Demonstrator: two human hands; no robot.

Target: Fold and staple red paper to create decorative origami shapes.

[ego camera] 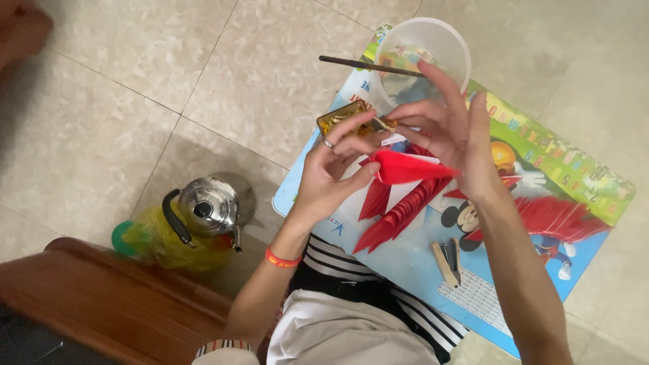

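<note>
My left hand and my right hand meet over a colourful cartoon board resting on my lap. Together they pinch a folded red paper piece, the left thumb under it and the right fingers at its top edge. Below it lies a fanned row of several folded red paper pieces. More red folded pieces lie to the right on the board. A ring is on my left hand and a red band on that wrist.
A clear plastic cup with a dark stick across it stands at the board's far end. A small open tin, a small stapler, a steel kettle on a yellow bag, and wooden furniture are nearby.
</note>
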